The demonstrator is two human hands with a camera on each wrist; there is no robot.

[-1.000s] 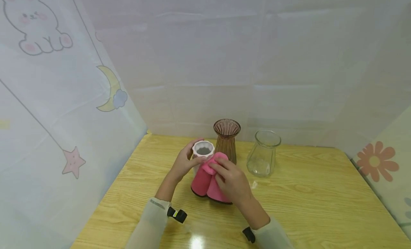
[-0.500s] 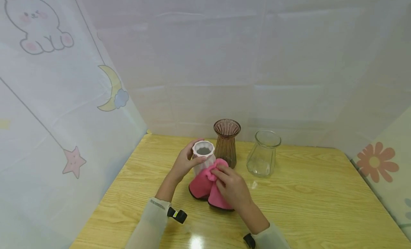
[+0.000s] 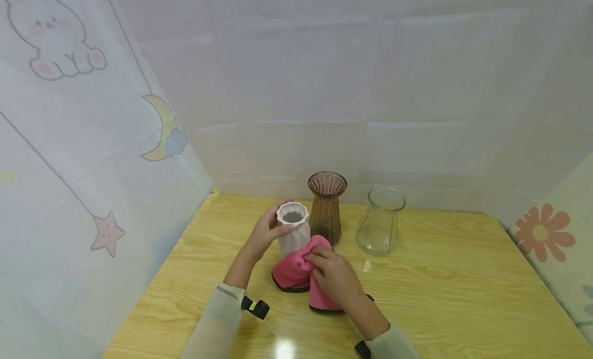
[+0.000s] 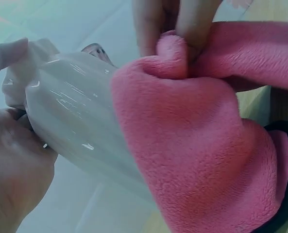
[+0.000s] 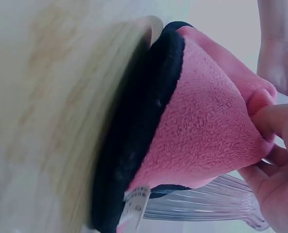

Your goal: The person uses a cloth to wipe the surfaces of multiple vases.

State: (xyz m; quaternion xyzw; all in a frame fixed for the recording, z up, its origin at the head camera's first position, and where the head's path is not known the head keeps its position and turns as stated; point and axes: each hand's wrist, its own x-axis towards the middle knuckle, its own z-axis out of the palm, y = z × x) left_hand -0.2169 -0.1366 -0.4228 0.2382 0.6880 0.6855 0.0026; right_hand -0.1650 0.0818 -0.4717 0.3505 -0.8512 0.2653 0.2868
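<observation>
My left hand (image 3: pixel 265 234) grips the neck of a white fluted vase (image 3: pixel 294 241), thumb across the front just under the scalloped rim. My right hand (image 3: pixel 337 272) pinches a pink cloth (image 3: pixel 291 270) with dark edging, bunched between thumb and fingers. The cloth lies against the lower front of the vase and hides its base. In the left wrist view the cloth (image 4: pixel 192 141) covers the lower part of the glossy vase (image 4: pixel 80 107). The right wrist view shows the cloth (image 5: pixel 207 107) hanging from my pinching fingers, its dark hem and a white label (image 5: pixel 135 206) near the tabletop.
Behind the white vase stands a purplish ribbed glass vase (image 3: pixel 327 207). To its right is a clear glass vase (image 3: pixel 379 225). All stand on a wood-grain table (image 3: pixel 445 287), with a pale sheet (image 3: pixel 324 81) hanging behind it.
My right hand has moved the cloth down the front of the white vase, uncovering more of its upper side. My left hand keeps its grip on the neck, nearly still.
</observation>
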